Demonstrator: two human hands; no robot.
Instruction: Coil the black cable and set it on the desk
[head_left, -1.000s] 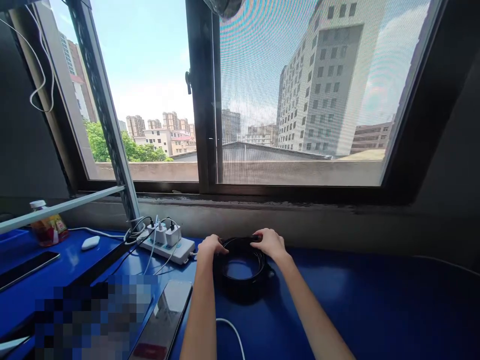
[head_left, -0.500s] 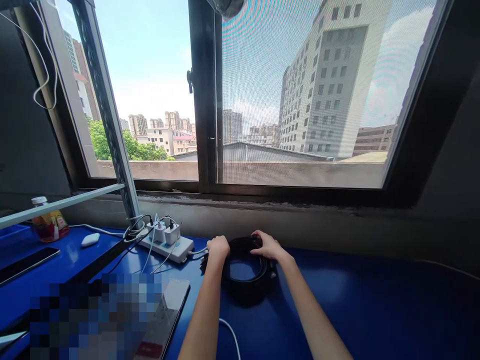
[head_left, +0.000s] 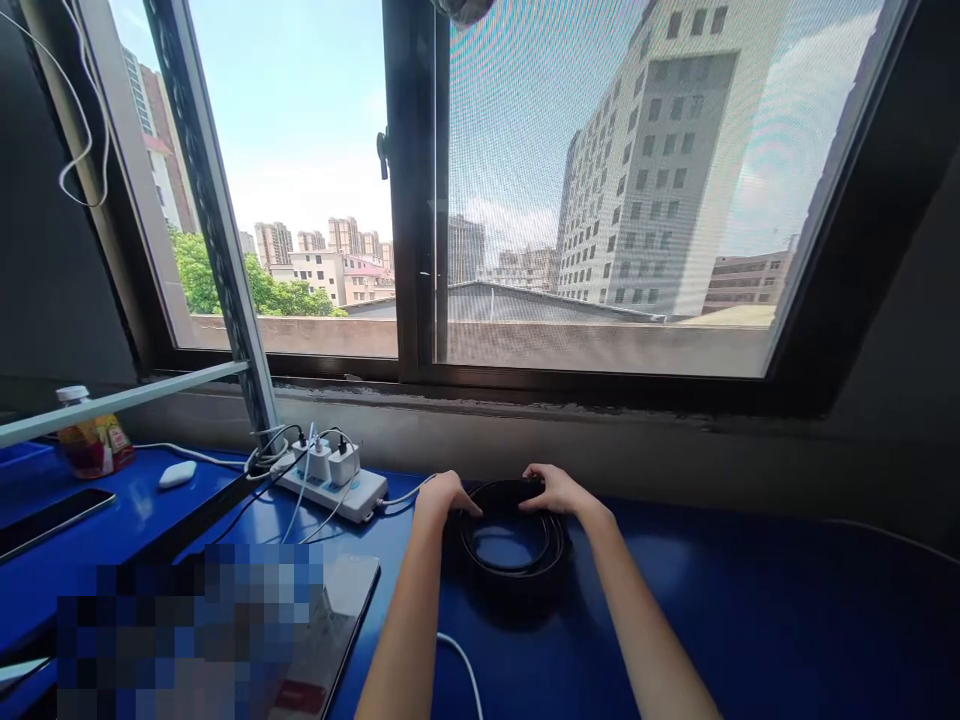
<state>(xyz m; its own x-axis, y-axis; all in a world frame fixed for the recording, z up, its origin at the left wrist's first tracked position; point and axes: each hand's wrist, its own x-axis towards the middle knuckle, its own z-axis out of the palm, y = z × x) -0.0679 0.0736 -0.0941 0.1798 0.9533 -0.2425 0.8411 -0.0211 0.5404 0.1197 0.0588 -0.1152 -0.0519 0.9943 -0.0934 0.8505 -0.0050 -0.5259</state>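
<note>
A coil of black cable (head_left: pixel 514 572) is held between both hands over the blue tabletop, its loops forming a ring. On its left side my left hand (head_left: pixel 448 494) is closed around the loops, with the thumb reaching over the inner edge. My right hand (head_left: pixel 559 491) grips the far right part of the coil, thumb inside the ring and fingers at the outer side. The cable's ends are not clearly visible. Dark shadow under the coil hides whether it touches the table.
Left of the coil lies a white power strip (head_left: pixel 364 497) with chargers and thin cords. A tablet-like device (head_left: pixel 341 600), a phone (head_left: pixel 60 522), a white case (head_left: pixel 178 474) and a bottle (head_left: pixel 94 445) are further left. A metal post (head_left: pixel 217 220) stands before the window.
The coil has shifted slightly right along with my right hand. My left hand has turned, its thumb now over the coil's inner edge. The connector ends beside it no longer show.
</note>
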